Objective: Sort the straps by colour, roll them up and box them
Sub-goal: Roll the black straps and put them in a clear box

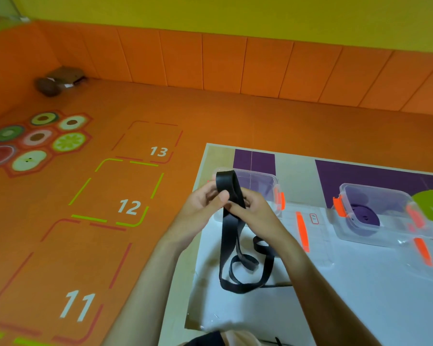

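A long black strap (229, 236) is held up over the table; its top is folded into a loop and the rest hangs down into loose coils on the white surface. My left hand (205, 203) pinches the strap with the thumb just below the loop. My right hand (253, 211) grips it from the other side, index finger laid across the webbing. Behind my hands stands a clear plastic box (260, 183) with orange clips. A second clear box (375, 213) to the right holds a rolled purple strap (364, 216).
The low table (348, 295) has a white sheet over a purple and green pattern. Two clear lids with orange clips (301, 231) lie flat near the boxes. To the left is an orange floor mat (98, 221) with numbered squares, and a padded orange wall behind.
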